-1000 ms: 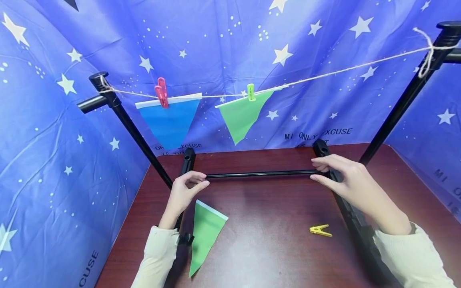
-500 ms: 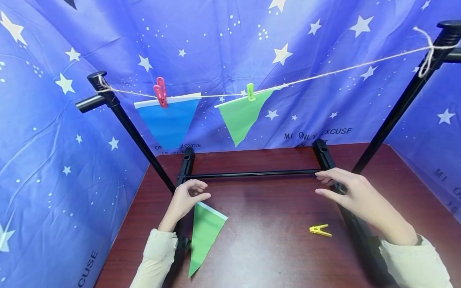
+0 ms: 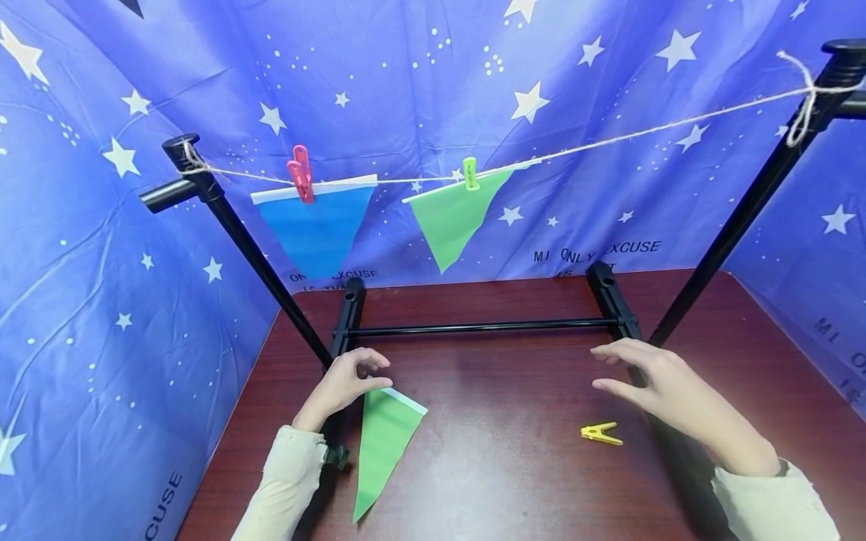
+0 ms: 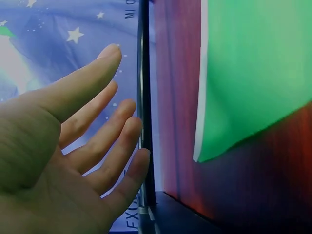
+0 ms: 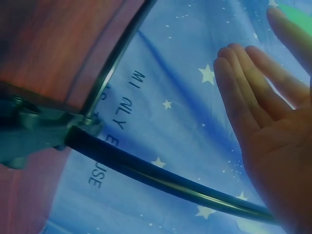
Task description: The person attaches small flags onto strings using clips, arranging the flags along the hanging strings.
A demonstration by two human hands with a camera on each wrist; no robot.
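My left hand (image 3: 346,385) hovers at the white-edged top of a green triangular pennant (image 3: 387,443) lying on the table; its fingers are spread and hold nothing, as the left wrist view shows. On the right, my other hand (image 3: 666,391) hangs in the air with loosely bent, empty fingers. Below it lies a yellow clothespin (image 3: 601,433). Overhead, a blue pennant (image 3: 318,229) hangs from a string (image 3: 629,137) under a red clothespin (image 3: 301,174). Beside it, a second green pennant (image 3: 460,214) hangs under a light green clothespin (image 3: 470,173).
A black stand carries the string between its left post (image 3: 250,240) and right post (image 3: 744,203). A crossbar (image 3: 480,327) joins its feet on the dark red-brown table (image 3: 501,481). Blue star-printed cloth (image 3: 419,68) surrounds the back and sides.
Both hands have drawn back from the crossbar toward the near side and lower. The left hand now overlaps the lying green pennant's top edge. Pennants and clothespins stay in place.
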